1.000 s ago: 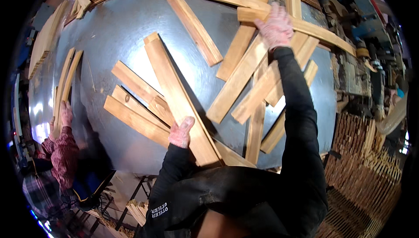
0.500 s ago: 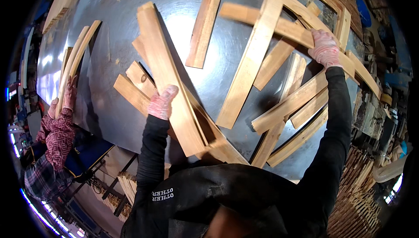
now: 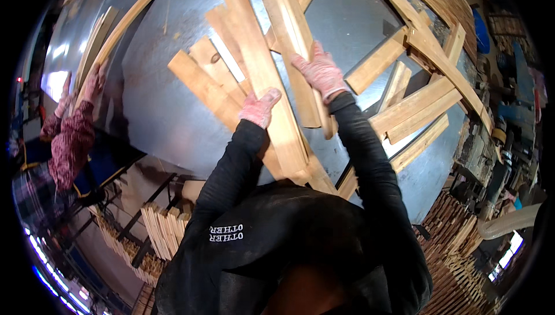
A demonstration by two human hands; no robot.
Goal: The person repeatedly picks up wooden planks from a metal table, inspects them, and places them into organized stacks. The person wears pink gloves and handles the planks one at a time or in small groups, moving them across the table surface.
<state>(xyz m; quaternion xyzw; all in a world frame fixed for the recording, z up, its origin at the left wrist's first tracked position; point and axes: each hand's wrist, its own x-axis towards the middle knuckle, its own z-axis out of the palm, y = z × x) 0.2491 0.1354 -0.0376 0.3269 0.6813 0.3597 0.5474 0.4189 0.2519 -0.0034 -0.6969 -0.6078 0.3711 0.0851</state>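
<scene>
Fanned boards (image 3: 199,84) lie left of the left hand (image 3: 260,108), which still clasps a long board (image 3: 254,49), thumb on top. Right hand (image 3: 322,74) now in close, gripping a pale plank (image 3: 283,11); earlier, well out over the scattered boards (image 3: 413,107) to its right.

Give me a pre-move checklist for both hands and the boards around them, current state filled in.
1. Left hand in a pink-and-white knit glove holding the long pale-brown wooden board: ok, thumb over its top face.
2. Right hand in a matching glove gripping the long tan wooden board firmly: cannot tell, the hand hides the contact.
3. Co-worker's hands apart from both: ok, far left.
4. Light wooden boards at right on the grey metal table lying uncrossed: not ok, several overlap.
5. Undersides of both boards sound: cannot tell, hidden.
</scene>
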